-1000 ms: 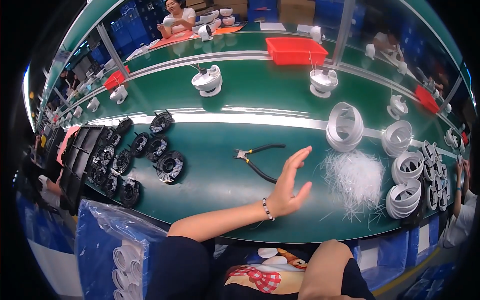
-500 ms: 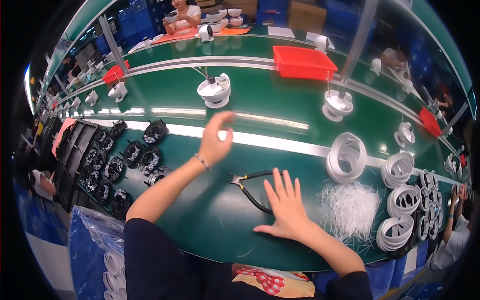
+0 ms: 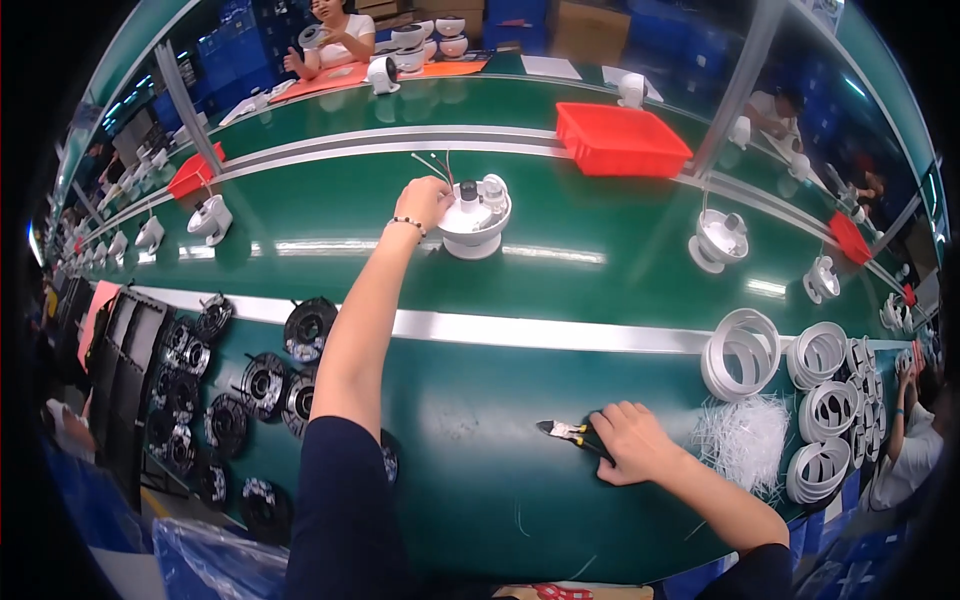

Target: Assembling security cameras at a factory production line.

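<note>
My left hand [image 3: 425, 204] reaches across the far green surface and grips the left rim of a white camera housing [image 3: 473, 240]. The housing is a bowl on a round foot, with a dark cylinder and thin wires rising from it. My right hand [image 3: 632, 442] is closed around the black handles of a pair of cutting pliers [image 3: 567, 432] on the near table. The jaws point left and the yellow parts by the pivot show; most of the handles are hidden under my fingers.
Black round parts [image 3: 263, 385] lie at the left beside a black divided tray [image 3: 135, 325]. To the right are a heap of clear plastic strips [image 3: 745, 440] and stacked white rings [image 3: 740, 355]. A red bin [image 3: 622, 140] sits farther back. Co-workers sit across and at the right.
My left hand has reached forward and taken hold of the white housing. My right hand, open and flat before, has closed on the pliers, whose handles have come together.
</note>
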`<action>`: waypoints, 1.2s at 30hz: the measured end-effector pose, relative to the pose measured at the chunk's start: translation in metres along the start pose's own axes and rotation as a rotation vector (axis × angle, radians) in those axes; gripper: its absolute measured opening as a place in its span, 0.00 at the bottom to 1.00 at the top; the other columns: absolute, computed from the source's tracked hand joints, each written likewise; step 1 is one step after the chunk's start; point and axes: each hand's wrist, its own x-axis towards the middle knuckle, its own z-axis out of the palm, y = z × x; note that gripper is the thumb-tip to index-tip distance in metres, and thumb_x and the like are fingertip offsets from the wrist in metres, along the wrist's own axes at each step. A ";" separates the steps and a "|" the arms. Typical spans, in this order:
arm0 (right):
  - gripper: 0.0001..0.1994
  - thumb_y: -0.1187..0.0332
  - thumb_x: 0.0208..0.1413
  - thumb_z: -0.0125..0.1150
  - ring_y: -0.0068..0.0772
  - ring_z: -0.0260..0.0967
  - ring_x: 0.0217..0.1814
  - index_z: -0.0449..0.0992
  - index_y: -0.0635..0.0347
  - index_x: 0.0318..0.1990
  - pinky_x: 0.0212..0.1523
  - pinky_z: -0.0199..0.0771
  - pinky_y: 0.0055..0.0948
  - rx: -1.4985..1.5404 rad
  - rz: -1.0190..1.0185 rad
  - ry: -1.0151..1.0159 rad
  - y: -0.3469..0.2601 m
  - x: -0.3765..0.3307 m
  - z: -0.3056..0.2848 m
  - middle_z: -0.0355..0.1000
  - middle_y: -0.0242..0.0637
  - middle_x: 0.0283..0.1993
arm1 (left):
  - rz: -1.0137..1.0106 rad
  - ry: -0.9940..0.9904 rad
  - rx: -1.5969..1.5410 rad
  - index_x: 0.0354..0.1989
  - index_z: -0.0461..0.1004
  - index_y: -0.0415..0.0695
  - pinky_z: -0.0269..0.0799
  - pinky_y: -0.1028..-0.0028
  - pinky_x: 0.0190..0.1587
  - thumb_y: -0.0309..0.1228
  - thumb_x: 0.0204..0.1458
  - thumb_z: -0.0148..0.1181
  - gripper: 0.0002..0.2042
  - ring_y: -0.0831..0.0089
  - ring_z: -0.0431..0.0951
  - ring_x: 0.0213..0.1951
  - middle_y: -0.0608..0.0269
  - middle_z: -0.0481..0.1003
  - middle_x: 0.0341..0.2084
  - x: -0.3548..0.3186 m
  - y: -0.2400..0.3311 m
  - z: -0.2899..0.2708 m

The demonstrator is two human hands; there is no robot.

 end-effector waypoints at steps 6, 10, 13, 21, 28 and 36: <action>0.15 0.67 0.31 0.59 0.44 0.66 0.24 0.70 0.59 0.32 0.24 0.68 0.36 0.203 0.253 0.433 0.020 0.057 -0.033 0.64 0.41 0.28 | -0.203 0.050 -0.303 0.24 0.78 0.42 0.71 0.72 0.31 0.35 0.39 0.62 0.09 0.65 0.76 0.24 0.55 0.75 0.20 0.009 -0.001 -0.006; 0.17 0.62 0.30 0.60 0.45 0.65 0.32 0.75 0.57 0.32 0.32 0.68 0.39 0.236 0.331 0.498 0.026 0.157 -0.065 0.62 0.45 0.31 | -0.240 0.038 -0.250 0.22 0.77 0.42 0.69 0.71 0.28 0.41 0.40 0.61 0.13 0.63 0.76 0.23 0.56 0.75 0.19 0.014 0.005 -0.005; 0.19 0.62 0.30 0.62 0.41 0.65 0.38 0.74 0.60 0.35 0.37 0.69 0.35 0.030 0.407 0.436 0.030 0.218 -0.060 0.64 0.44 0.34 | -0.204 0.059 -0.222 0.20 0.76 0.41 0.69 0.70 0.28 0.41 0.42 0.59 0.14 0.62 0.75 0.23 0.55 0.74 0.17 0.015 0.009 0.000; 0.17 0.61 0.29 0.64 0.42 0.66 0.39 0.76 0.63 0.29 0.37 0.71 0.35 0.032 0.591 0.352 0.044 0.251 -0.041 0.66 0.46 0.35 | -0.272 0.095 -0.367 0.20 0.75 0.42 0.69 0.68 0.33 0.42 0.44 0.55 0.15 0.58 0.75 0.29 0.55 0.75 0.22 0.012 0.021 0.016; 0.16 0.61 0.28 0.64 0.42 0.69 0.37 0.76 0.63 0.27 0.35 0.72 0.34 -0.108 0.590 0.310 0.045 0.255 -0.051 0.69 0.45 0.32 | -0.281 0.092 -0.448 0.18 0.75 0.42 0.68 0.69 0.36 0.41 0.44 0.55 0.14 0.60 0.75 0.32 0.58 0.76 0.25 0.013 0.031 0.024; 0.10 0.66 0.31 0.61 0.38 0.71 0.33 0.76 0.58 0.25 0.33 0.72 0.33 -0.117 0.520 0.189 0.049 0.239 -0.073 0.71 0.41 0.29 | -0.319 0.197 -0.345 0.20 0.74 0.42 0.69 0.69 0.33 0.42 0.45 0.54 0.15 0.61 0.76 0.28 0.56 0.75 0.20 0.015 0.031 0.031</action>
